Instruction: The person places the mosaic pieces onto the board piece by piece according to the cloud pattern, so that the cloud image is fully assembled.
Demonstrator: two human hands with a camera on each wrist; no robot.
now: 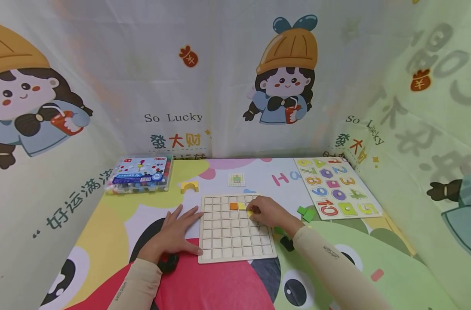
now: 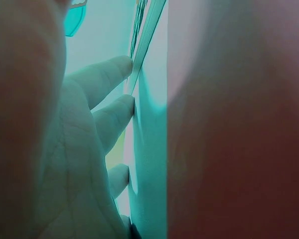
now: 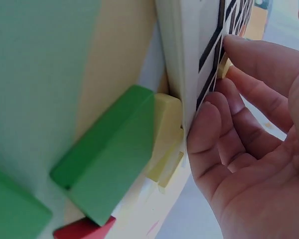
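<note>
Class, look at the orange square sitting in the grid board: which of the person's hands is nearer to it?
Right. The right hand is on the grid board just right of the orange square; the left hand rests flat at the board's left edge.

Under the right hand (image 1: 268,212), a pale wooden grid board (image 1: 235,241) shows one orange square (image 1: 233,206) beside yellow ones.

- Printed fabric walls (image 1: 220,77) enclose the space on three sides, pale white and green.
- Each wall shows a cartoon girl (image 1: 283,82) in an orange hat holding a red cup.
- The words "So Lucky" (image 1: 173,117) appear beneath, with Chinese characters in green and orange.
- The table cover (image 1: 115,219) is a bright cartoon print in yellow, red, green and white.
- The light is soft and even.
</note>
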